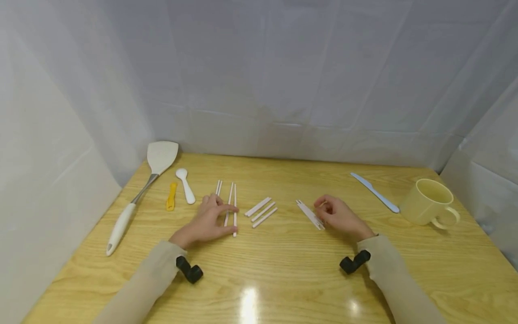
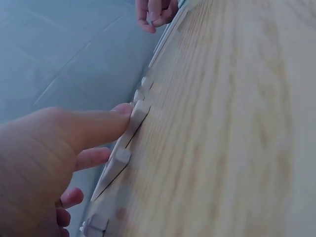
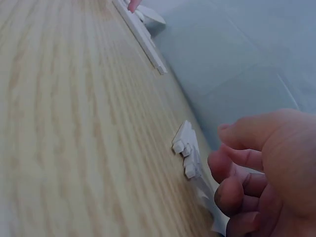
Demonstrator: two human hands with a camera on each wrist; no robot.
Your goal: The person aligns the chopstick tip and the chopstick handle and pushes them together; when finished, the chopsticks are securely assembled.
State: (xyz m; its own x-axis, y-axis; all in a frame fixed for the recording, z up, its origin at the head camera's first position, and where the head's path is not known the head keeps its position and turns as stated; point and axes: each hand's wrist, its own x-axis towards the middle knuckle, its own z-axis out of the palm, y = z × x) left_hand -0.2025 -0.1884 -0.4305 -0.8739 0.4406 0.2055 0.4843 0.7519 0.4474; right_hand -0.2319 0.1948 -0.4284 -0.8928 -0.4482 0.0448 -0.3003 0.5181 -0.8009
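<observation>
Chopsticks (image 1: 234, 208) under left hand (image 1: 206, 221); right hand (image 1: 337, 216) seemingly pinching sticks (image 1: 309, 214).

Item one: long white chopsticks (image 1: 234, 208), lying flat and parallel on my desk (image 1: 283, 279), running front to back, my left hand (image 1: 204, 223) touching them. Item two: white chopstick pair (image 1: 309, 214), slanted, lying just beside my curled right hand (image 1: 339, 217).

bright, even light from above leaves two glare spots on the counter (image 1: 283, 288). shadows are faint. both wrist views are soft and blurred.
</observation>
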